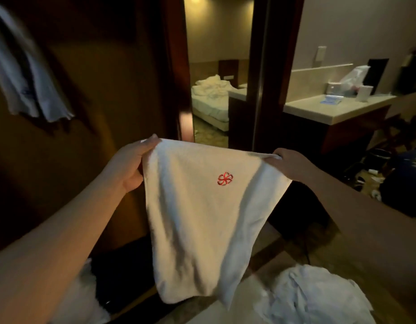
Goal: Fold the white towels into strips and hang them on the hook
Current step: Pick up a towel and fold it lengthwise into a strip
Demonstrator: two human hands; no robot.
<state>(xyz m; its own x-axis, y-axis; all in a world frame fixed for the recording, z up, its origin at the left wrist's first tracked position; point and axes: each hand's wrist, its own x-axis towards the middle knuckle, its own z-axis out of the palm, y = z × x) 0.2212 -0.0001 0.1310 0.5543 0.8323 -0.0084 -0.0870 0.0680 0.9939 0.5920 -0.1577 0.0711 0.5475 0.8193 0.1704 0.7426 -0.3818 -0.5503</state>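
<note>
**Towel held up by its top corners**

We see no writing, only a red pinwheel logo (225,179) stitched on the towel (202,218). Our left hand (130,163) pinches the towel's upper left corner, fingers curled round the edge; our right hand (287,163) grips the upper right corner. The towel hangs in the air between them. Another towel (27,73) hangs on the wall at upper left, blurred.

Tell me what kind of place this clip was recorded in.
Most likely a hotel room's entry or vanity area. Through the doorway an unmade bed shows, a vanity counter with toiletry-like items stands to the right, and both hands hold a white towel embroidered with a red logo.
</note>
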